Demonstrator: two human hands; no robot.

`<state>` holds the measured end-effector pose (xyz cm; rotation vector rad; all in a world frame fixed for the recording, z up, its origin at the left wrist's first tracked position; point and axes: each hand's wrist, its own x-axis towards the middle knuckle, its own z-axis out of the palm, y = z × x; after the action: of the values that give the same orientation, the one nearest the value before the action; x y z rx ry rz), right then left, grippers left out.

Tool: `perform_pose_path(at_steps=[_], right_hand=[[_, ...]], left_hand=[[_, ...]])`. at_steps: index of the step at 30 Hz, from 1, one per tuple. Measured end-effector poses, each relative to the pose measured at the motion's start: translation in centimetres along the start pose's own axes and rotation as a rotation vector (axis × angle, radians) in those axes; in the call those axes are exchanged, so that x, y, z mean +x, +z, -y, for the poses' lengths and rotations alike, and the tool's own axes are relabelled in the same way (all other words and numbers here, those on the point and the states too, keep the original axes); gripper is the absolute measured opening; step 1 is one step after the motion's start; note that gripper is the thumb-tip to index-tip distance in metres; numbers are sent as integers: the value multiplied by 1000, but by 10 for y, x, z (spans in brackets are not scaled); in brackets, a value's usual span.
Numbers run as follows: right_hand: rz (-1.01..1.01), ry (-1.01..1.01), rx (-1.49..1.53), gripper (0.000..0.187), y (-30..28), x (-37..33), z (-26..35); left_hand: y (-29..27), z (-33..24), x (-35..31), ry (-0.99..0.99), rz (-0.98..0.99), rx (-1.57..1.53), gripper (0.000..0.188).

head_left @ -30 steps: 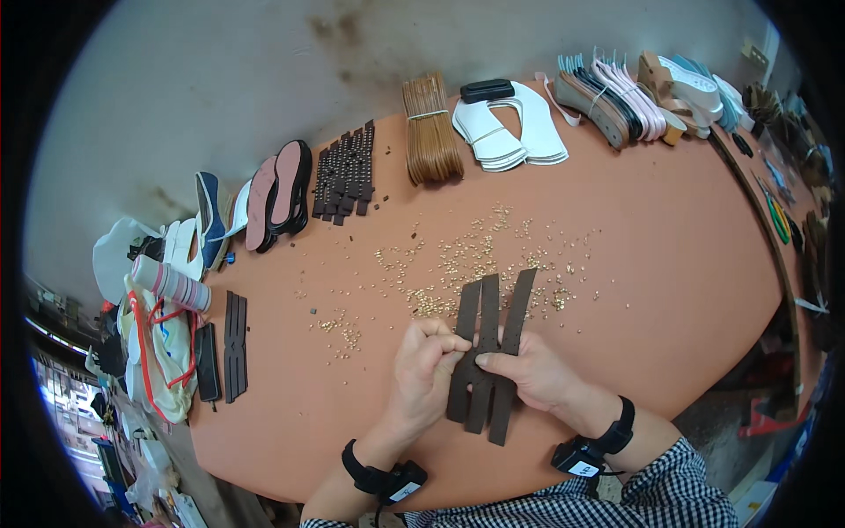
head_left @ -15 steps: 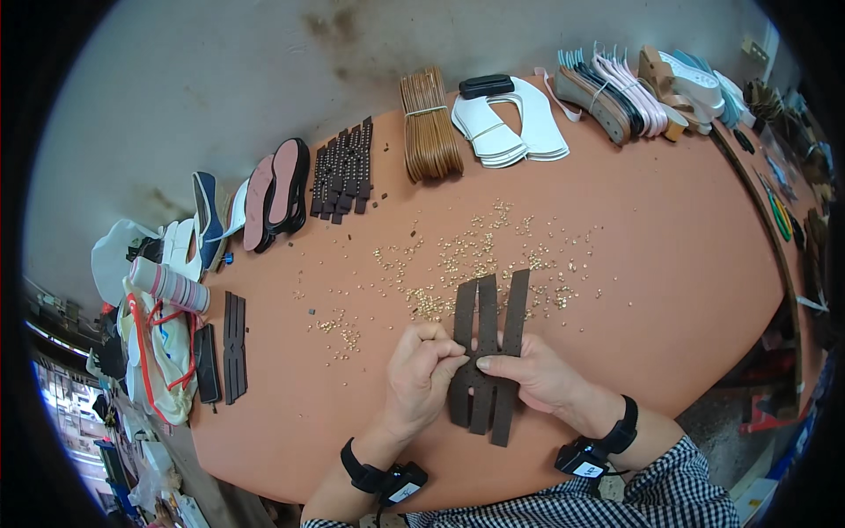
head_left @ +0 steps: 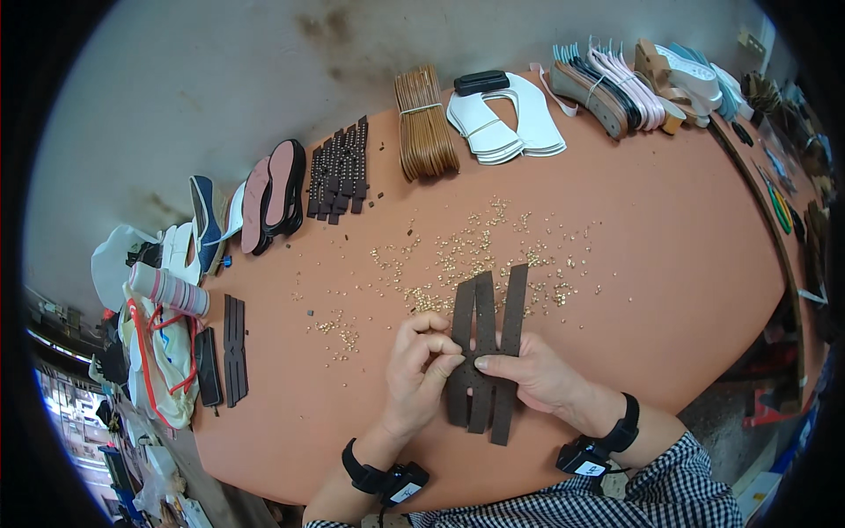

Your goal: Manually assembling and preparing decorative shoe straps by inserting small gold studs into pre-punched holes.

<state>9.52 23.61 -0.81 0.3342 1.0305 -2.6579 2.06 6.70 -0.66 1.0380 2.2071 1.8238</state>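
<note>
My right hand grips a dark brown, slotted shoe upper piece with several long strips, its thumb pressed on the crossing in the middle. At the left side of that crossing, my left hand pinches with thumb and forefinger while its other fingers curl loosely. Whether something tiny sits in that pinch is too small to tell. Gold-coloured studs lie scattered on the table just beyond the piece. A stack of similar brown slotted pieces rests at the left.
Along the wall stand pink-lined soles, studded brown strips, a tied tan bundle, white cut-outs and wedge heels. A striped roll sits at the left; green-handled pliers lie beyond the right edge.
My left hand's upper fingers have lifted and opened slightly, while its thumb and forefinger stay at the piece's middle. My right hand and the shoe upper piece are nearly unmoved.
</note>
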Motion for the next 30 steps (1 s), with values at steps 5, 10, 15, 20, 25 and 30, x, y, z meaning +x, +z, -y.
perform_pose_path(at_steps=[5, 10, 15, 20, 25, 30], right_hand=[[33, 24, 16, 20, -2, -1, 3], [9, 10, 9, 20, 0, -1, 1], [-21, 17, -8, 18, 1, -1, 1], [-59, -25, -96, 15, 5, -2, 1], [-77, -50, -233, 17, 3, -1, 0], [-100, -66, -323, 18, 7, -2, 1]], left_hand=[[0, 1, 1, -44, 49, -75, 7], [0, 0, 0, -112, 82, -232, 6], [0, 0, 1, -133, 114, -309, 4], [1, 4, 0, -179, 114, -390, 3], [3, 2, -1, -213, 80, -377, 2], [4, 1, -2, -190, 55, -346, 4]])
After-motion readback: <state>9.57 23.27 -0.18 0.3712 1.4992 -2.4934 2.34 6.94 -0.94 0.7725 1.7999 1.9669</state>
